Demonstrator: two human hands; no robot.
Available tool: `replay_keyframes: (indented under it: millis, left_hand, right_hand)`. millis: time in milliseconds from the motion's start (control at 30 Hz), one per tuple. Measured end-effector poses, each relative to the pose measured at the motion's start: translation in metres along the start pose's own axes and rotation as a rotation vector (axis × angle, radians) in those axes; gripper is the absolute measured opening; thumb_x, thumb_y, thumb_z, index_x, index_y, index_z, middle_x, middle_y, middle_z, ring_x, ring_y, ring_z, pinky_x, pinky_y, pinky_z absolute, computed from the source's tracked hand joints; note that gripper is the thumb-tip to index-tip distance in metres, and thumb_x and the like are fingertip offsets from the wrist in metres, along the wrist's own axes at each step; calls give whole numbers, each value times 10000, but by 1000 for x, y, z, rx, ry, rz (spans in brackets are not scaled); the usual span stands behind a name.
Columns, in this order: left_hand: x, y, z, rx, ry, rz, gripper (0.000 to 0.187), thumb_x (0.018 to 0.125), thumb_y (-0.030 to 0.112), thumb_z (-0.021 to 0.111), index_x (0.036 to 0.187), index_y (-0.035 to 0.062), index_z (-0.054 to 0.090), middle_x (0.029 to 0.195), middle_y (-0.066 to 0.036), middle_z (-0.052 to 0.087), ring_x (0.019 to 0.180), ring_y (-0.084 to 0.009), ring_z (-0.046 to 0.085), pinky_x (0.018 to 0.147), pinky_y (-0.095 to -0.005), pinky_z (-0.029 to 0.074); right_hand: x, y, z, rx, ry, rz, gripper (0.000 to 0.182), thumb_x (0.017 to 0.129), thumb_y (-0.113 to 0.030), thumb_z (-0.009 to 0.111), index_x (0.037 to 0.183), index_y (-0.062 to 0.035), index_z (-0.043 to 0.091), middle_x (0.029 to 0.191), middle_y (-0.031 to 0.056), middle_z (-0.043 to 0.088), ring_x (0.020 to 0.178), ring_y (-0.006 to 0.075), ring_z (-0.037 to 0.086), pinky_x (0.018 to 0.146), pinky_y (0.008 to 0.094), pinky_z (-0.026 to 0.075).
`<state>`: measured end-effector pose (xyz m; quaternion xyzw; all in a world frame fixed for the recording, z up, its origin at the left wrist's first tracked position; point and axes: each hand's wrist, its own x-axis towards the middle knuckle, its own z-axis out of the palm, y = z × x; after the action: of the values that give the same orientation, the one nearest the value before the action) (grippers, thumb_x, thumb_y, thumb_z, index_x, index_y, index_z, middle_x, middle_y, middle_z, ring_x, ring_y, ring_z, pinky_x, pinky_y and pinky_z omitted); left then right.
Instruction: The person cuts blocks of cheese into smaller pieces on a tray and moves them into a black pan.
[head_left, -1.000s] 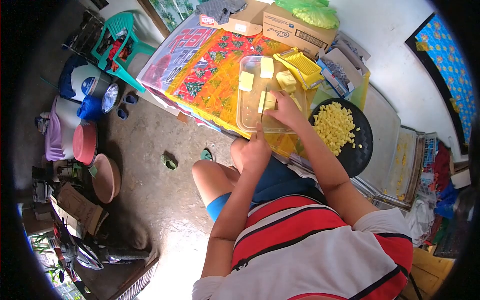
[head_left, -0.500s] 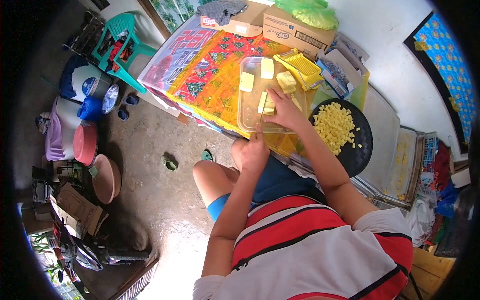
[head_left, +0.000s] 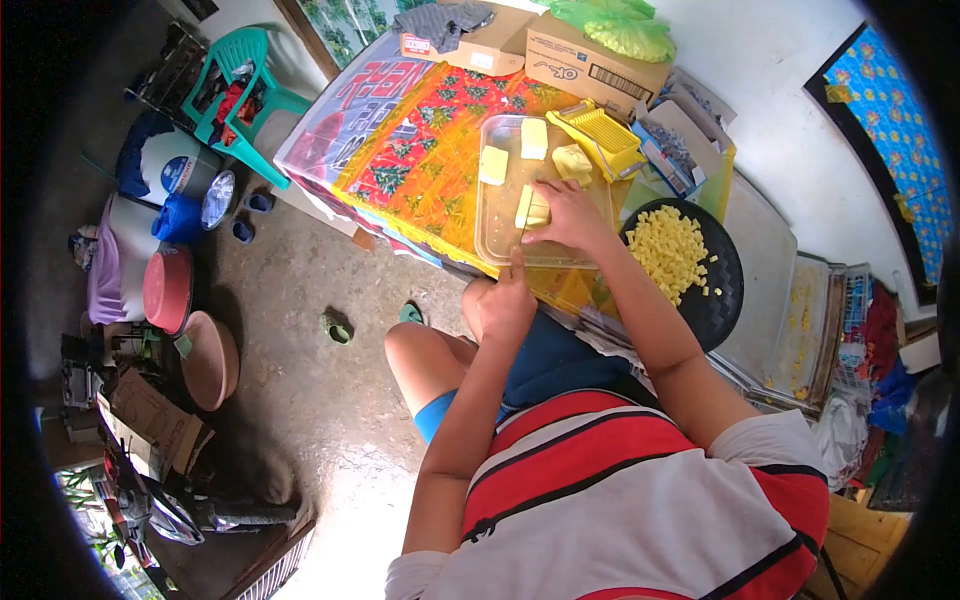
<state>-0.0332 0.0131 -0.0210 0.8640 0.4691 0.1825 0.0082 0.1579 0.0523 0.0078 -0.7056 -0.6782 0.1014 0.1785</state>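
My left hand (head_left: 507, 305) is closed round a knife (head_left: 521, 236), its thin blade pointing up at the near end of a yellow block (head_left: 532, 206). Over the right side of that block, my right hand (head_left: 570, 216) bends its fingers and holds it; the fingertips are partly hidden. The block lies in a clear shallow tray (head_left: 487, 222), with cut lines showing. Further back in the tray are a pale yellow block (head_left: 493, 165), another one (head_left: 534, 138) and an uneven chunk (head_left: 572, 163). Many small yellow cubes (head_left: 665, 250) fill part of a round black tray (head_left: 727, 300) at the right.
A yellow slotted container (head_left: 605, 140) stands behind the clear tray. Cardboard boxes (head_left: 585, 75) and a green bag (head_left: 630, 30) are at the table's back. Metal trays (head_left: 800, 330) lie at the right. A green chair (head_left: 245, 95) and basins (head_left: 210, 360) stand left.
My right hand has shifted slightly, and its fingers are drawn closer round the block. The pieces of the block sit closer together. My left hand has barely moved.
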Motion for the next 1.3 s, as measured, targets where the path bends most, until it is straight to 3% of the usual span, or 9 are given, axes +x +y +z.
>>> replay_keyframes:
  millis: [267,367,467,567,667,767,867,967,1300]
  left_hand:
    - [0,-9,6,-47,-125,13,599,767,176,571,1337,34,456,846,-100,656,555,-248,631,527,-358,519]
    - [-4,-17,11,-21,10,70,542,736,178,591,1262,50,554,736,-61,651,478,-222,579,482,-333,477]
    - [-3,-16,10,-80,136,76,499,705,174,607,1192,65,621,657,-40,630,432,-204,537,455,-320,436]
    - [-1,-10,-12,-86,150,68,502,687,168,616,1177,63,632,645,-48,621,425,-201,529,458,-326,433]
    - [-1,-4,-30,-84,178,82,506,688,160,614,1183,55,626,644,-54,614,425,-206,523,462,-327,431]
    - [-2,-2,-37,-95,185,91,506,690,148,607,1185,46,621,652,-62,611,429,-212,522,459,-330,430]
    - [-5,-3,-45,-118,12,71,534,809,136,555,1328,47,467,790,-127,636,590,-291,641,487,-391,517]
    - [-5,-4,-42,-97,178,103,535,677,134,609,1203,34,604,668,-74,609,438,-216,530,456,-346,441]
    - [-7,-7,-39,-55,164,118,533,671,133,606,1196,42,609,675,-71,603,442,-220,538,453,-340,453]
  right_hand:
    - [-3,7,-3,143,54,14,906,630,-488,789,1350,-60,445,1348,148,482,1224,368,445,1046,459,340]
    - [9,32,26,542,410,41,838,731,-496,735,1343,-9,433,1327,169,493,1182,355,488,1033,434,363]
    - [10,16,7,979,385,553,734,823,-477,669,1330,4,443,1295,149,521,1131,296,542,988,394,414]
    - [7,0,-13,1609,142,625,608,868,-453,633,1296,-46,487,1228,89,572,1096,215,575,947,359,454]
    - [10,-5,-26,1773,-73,586,490,880,-410,635,1237,-89,535,1155,58,613,1045,170,603,910,346,486]
    - [17,-3,-27,1739,-149,575,431,864,-387,662,1166,-94,569,1079,40,644,981,164,629,878,347,513]
    - [22,0,-25,1735,-154,588,396,837,-339,701,1125,-93,587,1040,32,660,932,164,647,848,342,530]
    - [23,-3,-28,1755,-155,614,371,816,-294,721,1101,-95,592,1008,32,669,901,163,655,832,343,538]
    - [18,-5,-32,1807,-154,623,369,798,-271,736,1086,-87,596,998,40,668,901,176,656,837,360,541]
